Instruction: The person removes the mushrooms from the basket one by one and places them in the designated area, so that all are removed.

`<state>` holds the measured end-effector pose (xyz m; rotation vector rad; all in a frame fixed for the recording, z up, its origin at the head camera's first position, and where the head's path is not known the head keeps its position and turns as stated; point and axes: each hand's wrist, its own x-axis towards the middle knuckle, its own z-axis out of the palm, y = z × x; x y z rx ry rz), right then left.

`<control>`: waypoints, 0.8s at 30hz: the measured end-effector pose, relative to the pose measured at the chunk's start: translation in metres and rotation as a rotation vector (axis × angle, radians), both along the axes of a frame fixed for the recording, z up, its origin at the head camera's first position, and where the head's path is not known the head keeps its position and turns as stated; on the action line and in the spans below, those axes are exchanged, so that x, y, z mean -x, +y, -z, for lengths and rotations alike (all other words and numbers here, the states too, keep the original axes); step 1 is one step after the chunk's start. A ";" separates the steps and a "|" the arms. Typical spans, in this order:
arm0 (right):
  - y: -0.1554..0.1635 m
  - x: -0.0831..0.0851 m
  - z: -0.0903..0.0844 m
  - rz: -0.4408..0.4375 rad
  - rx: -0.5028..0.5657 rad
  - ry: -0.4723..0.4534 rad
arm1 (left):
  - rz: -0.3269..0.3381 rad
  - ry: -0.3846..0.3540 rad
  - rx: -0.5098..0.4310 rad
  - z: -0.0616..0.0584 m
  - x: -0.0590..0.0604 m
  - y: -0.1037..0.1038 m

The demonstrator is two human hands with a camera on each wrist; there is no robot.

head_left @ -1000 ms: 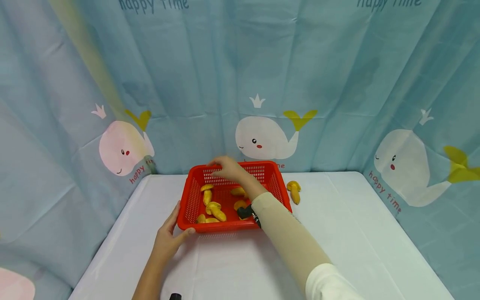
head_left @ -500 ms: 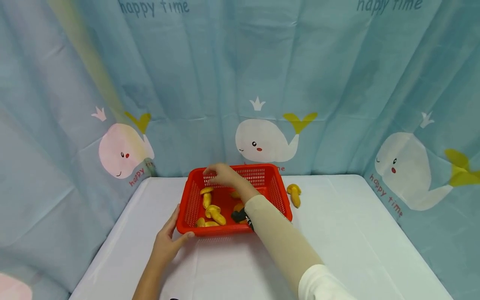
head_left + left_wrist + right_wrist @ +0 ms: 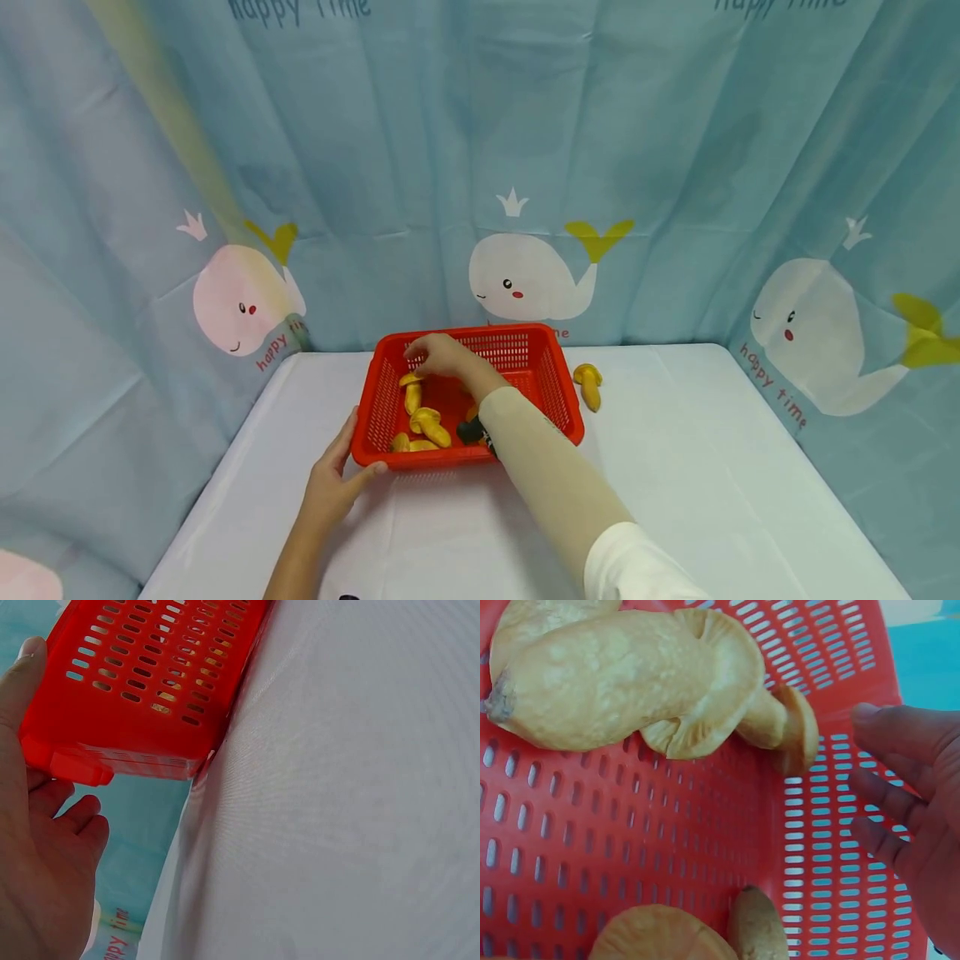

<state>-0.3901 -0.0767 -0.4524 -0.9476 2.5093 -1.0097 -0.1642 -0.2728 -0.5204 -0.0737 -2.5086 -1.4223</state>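
A red plastic basket (image 3: 465, 459) stands on the table with several yellow mushrooms in it. My left hand (image 3: 330, 487) grips its near left corner; the left wrist view shows the thumb on the basket (image 3: 142, 727) and curled fingers under the rim. Inside the back left part hovers my right hand (image 3: 442, 356), its fingers just above a mushroom (image 3: 412, 398) in that corner. Between the spread, slightly bent fingers of the right hand (image 3: 922, 817) there is nothing. A large mushroom (image 3: 615, 679) lies nearby in the right wrist view. My right forearm hides others.
One more mushroom (image 3: 590, 387) lies on the white table (image 3: 697, 467) just right of the basket. A blue curtain (image 3: 405, 183) with whale prints closes off the back and both sides. A small dark object shows at the table's near edge.
My right hand has moved left and down into the basket, closer to the mushroom in the back left corner. The left hand keeps its grip on the corner.
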 end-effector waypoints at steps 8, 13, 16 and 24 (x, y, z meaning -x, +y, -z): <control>-0.004 0.002 0.010 -0.049 -0.081 0.072 | 0.006 0.011 -0.004 0.001 -0.001 0.001; -0.004 0.005 0.017 -0.040 -0.124 0.062 | 0.009 0.008 -0.011 0.001 0.000 0.001; -0.004 0.005 0.020 -0.037 -0.131 0.051 | 0.006 0.013 -0.010 0.002 -0.001 0.001; -0.005 0.002 0.020 -0.020 -0.117 0.017 | -0.005 0.009 0.013 0.003 -0.002 0.001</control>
